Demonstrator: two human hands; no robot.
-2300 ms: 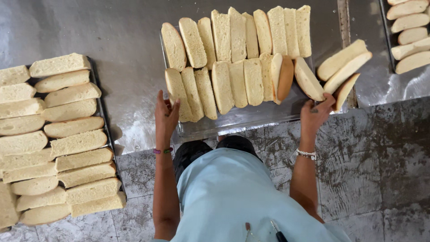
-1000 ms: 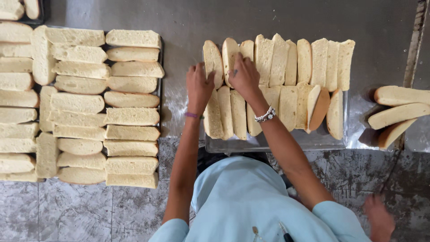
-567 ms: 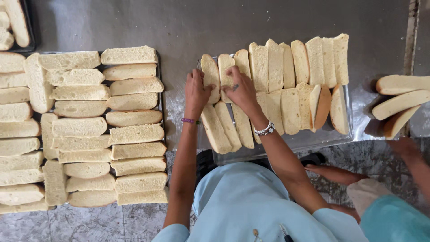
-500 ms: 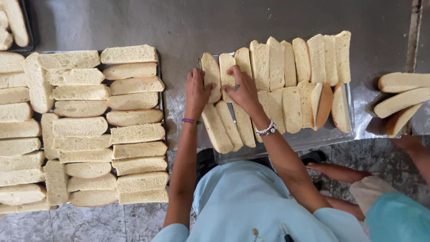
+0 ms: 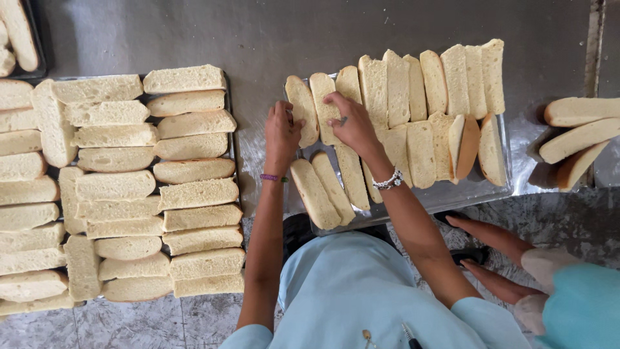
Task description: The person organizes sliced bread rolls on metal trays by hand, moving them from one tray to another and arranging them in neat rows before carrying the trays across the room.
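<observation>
Both hands have drifted a little toward the near-left corner of the metal tray (image 5: 497, 187) since half a second ago, and the slices under them have been nudged: the left-end slices of the back row now lean more to the left, and the pale bread slices in the front row lie more steeply slanted. The co-worker's bare feet (image 5: 491, 236) at the lower right have come further into view, and a light blue sleeve (image 5: 581, 310) shows there too.

The left hand (image 5: 282, 132) rests fingers together against the leftmost bread slice (image 5: 301, 110) of the back row, touching its edge. The right hand (image 5: 349, 123) lies curled over the next slice (image 5: 321, 97), fingertips pressing on it; whether it pinches the slice cannot be told. A purple band sits on the left wrist, a beaded bracelet (image 5: 389, 181) on the right.

The tray of slices stands on the grey counter (image 5: 290, 39) straight ahead of the person. Well apart to the left, a second tray (image 5: 229, 139) is packed with cut loaves (image 5: 194, 194) in rows, unchanged. A few more loaves (image 5: 578, 139) lie stacked at the right edge.
</observation>
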